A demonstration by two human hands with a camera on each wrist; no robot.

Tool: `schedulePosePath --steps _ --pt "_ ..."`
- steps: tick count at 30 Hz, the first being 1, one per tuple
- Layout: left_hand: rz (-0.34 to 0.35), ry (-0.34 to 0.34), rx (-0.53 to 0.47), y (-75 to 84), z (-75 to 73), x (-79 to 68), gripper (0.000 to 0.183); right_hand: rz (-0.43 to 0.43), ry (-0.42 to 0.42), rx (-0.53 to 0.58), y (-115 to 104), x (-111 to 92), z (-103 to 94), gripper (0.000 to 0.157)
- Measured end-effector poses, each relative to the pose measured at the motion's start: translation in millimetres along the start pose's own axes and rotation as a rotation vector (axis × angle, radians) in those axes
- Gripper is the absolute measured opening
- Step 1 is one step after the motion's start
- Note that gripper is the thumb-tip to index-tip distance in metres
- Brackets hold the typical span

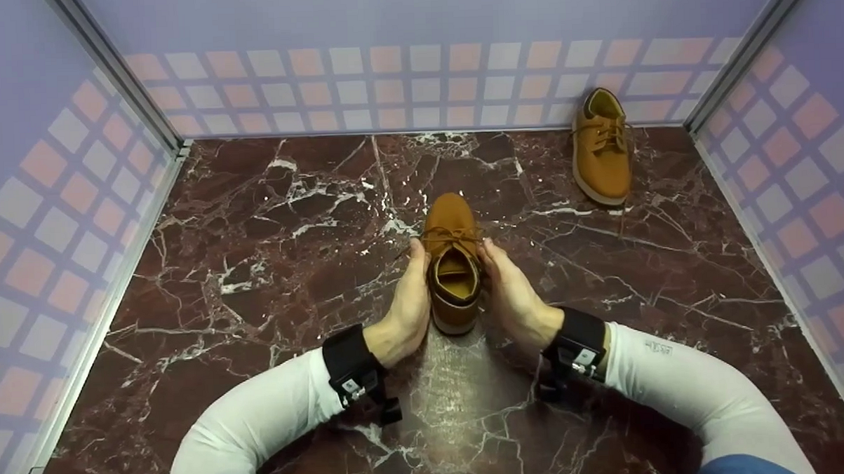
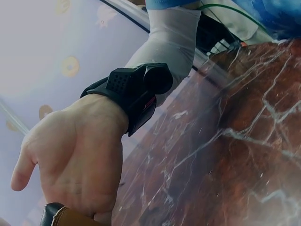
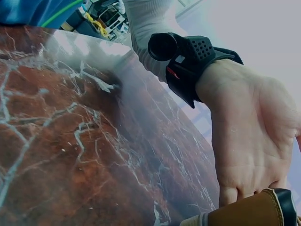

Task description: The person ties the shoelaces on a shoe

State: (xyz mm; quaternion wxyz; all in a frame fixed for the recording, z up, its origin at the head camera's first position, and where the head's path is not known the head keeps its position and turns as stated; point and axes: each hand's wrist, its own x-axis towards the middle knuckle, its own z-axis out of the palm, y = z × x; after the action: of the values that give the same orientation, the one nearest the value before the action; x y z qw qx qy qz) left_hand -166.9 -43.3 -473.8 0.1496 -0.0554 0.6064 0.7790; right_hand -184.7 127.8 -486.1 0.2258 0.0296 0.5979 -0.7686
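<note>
A tan lace-up shoe [image 1: 450,211] stands upright mid-table, toe pointing away from me, its laces loosely spread. Along its left side lies my left hand [image 1: 407,308], and along its right side my right hand [image 1: 516,293], palms facing inward. Both thumbs look straight, near the laces. In the left wrist view, the left palm [image 2: 82,160] is flat beside the dark collar [image 2: 52,214]. The shoe's heel [image 3: 249,209] covers the right fingers in the right wrist view; the right palm [image 3: 249,132] looks flat there. Most of the fingers are hidden.
A matching tan shoe [image 1: 604,164] is at the back right, its heel near the back wall, toe toward me. Checkered panels [image 1: 417,86] enclose the dark red marbled tabletop [image 1: 297,269] at the back and both sides.
</note>
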Motion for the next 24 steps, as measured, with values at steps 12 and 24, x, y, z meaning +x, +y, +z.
schedulePosePath --steps 12,24 --pt "0.022 0.119 -0.007 8.4 -12.9 41.0 0.091 -0.057 0.043 0.119 -6.0 49.3 14.8 0.062" --pt "0.041 0.172 -0.089 30.1 -37.0 87.0 0.085 -0.045 0.062 0.015 -20.4 101.0 24.5 0.074"
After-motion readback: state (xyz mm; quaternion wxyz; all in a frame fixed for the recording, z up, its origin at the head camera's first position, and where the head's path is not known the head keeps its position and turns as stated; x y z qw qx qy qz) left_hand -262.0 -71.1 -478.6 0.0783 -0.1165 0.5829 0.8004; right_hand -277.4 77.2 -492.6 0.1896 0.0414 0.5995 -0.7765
